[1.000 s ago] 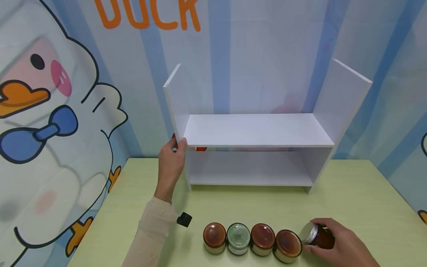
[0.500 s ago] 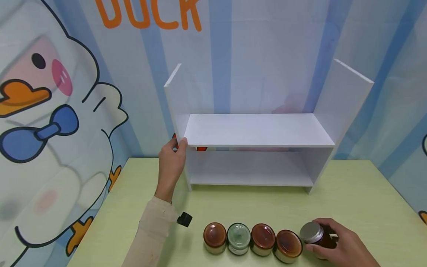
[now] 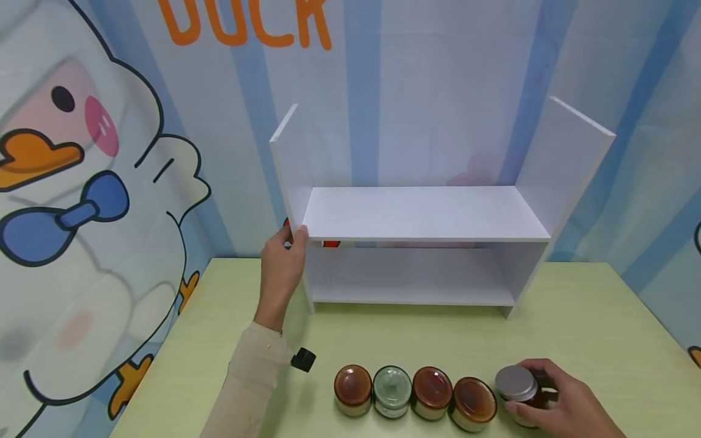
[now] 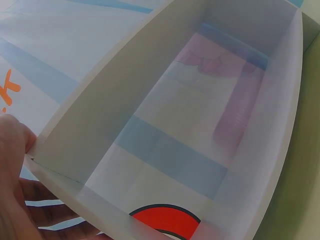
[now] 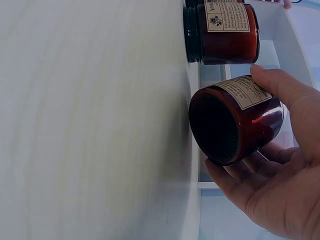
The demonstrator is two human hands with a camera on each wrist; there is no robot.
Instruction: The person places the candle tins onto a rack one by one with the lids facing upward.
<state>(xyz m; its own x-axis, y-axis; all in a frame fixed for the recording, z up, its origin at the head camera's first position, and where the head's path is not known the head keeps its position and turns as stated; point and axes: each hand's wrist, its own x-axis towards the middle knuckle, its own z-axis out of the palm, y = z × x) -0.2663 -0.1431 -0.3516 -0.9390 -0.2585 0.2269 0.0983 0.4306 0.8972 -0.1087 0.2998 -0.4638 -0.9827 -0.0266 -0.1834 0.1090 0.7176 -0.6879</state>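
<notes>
My right hand (image 3: pixel 564 398) holds a brown glass jar (image 5: pixel 265 117) with thumb on one side and fingers on the other. The jar's silver lid (image 3: pixel 516 383) faces up in the head view, and it carries a printed cream label. In the right wrist view its dark round base tilts toward the table. My left hand (image 3: pixel 282 267) grips the left side panel of a white two-tier shelf (image 3: pixel 427 213), thumb at the front edge and fingers on the outer side. To the left of the held jar, a brown jar (image 3: pixel 473 401) stands bottom up.
Farther left in that row stand another brown jar (image 3: pixel 432 392), a green jar (image 3: pixel 391 390) and a third brown jar (image 3: pixel 352 389), bottoms up. A printed duck backdrop (image 3: pixel 438 91) rises behind the light green table (image 3: pixel 580 316).
The held jar has turned in my right hand from lying sideways, lid to the left, to nearly upright with its lid up. My left hand and the shelf have stayed put.
</notes>
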